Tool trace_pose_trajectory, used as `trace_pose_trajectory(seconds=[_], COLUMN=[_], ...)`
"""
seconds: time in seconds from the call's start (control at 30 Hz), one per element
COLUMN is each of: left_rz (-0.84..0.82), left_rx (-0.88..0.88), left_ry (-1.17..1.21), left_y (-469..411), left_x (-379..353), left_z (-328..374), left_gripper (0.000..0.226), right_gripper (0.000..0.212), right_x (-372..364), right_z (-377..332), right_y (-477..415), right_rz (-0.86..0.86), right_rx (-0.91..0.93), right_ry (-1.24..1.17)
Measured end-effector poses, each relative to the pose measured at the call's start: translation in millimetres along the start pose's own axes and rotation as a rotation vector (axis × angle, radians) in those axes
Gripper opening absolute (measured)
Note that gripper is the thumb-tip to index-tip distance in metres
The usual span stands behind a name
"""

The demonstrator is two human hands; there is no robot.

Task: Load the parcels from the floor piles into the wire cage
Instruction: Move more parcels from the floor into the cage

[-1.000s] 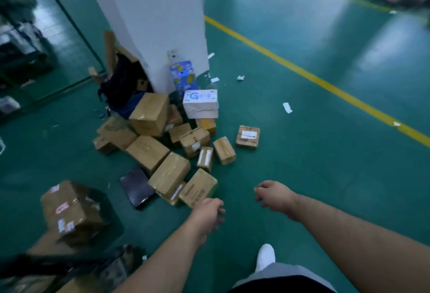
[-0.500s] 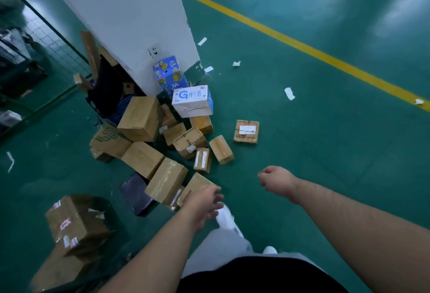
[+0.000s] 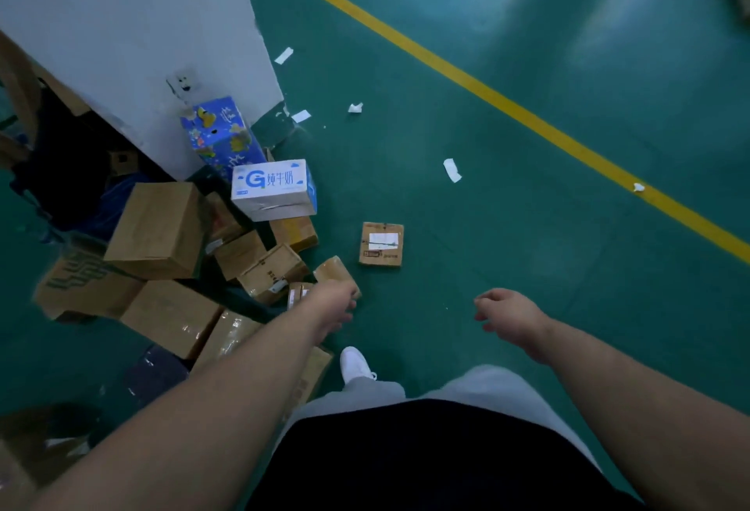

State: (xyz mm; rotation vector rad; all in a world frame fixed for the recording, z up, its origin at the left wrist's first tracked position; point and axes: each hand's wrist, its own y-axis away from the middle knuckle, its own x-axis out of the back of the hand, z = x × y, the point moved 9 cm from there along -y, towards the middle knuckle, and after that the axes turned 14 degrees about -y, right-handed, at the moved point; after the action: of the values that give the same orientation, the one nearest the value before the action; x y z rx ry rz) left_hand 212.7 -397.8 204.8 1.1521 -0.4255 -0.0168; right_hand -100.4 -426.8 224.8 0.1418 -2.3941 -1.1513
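Parcels (image 3: pixel 162 226) are piled at centre left; one small carton (image 3: pixel 381 245) lies apart, mid-frame. Stiff and probably light, it is best gripped across opposite edges. The right hand (image 3: pixel 507 314) is loosely curled, empty; the left hand (image 3: pixel 330 303) is too blurred to be judged.

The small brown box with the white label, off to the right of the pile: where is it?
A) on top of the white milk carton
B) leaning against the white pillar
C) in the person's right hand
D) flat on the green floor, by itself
D: the labelled box lies flat on the green floor, apart from the pile, with nothing touching it.
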Motion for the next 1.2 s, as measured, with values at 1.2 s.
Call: trace_pose_trajectory(seconds=[1.2], left_rz=[-0.15], left_rx=[0.371], left_ry=[0.162], left_y=[-379.4], left_x=[-61.8], left_z=[102.6], left_gripper=[0.025], right_gripper=[0.03], right_x=[-45.1], right_z=[-125.6], right_y=[-512.0], right_rz=[-0.483], right_rx=[0.035], right_ry=[1.215])
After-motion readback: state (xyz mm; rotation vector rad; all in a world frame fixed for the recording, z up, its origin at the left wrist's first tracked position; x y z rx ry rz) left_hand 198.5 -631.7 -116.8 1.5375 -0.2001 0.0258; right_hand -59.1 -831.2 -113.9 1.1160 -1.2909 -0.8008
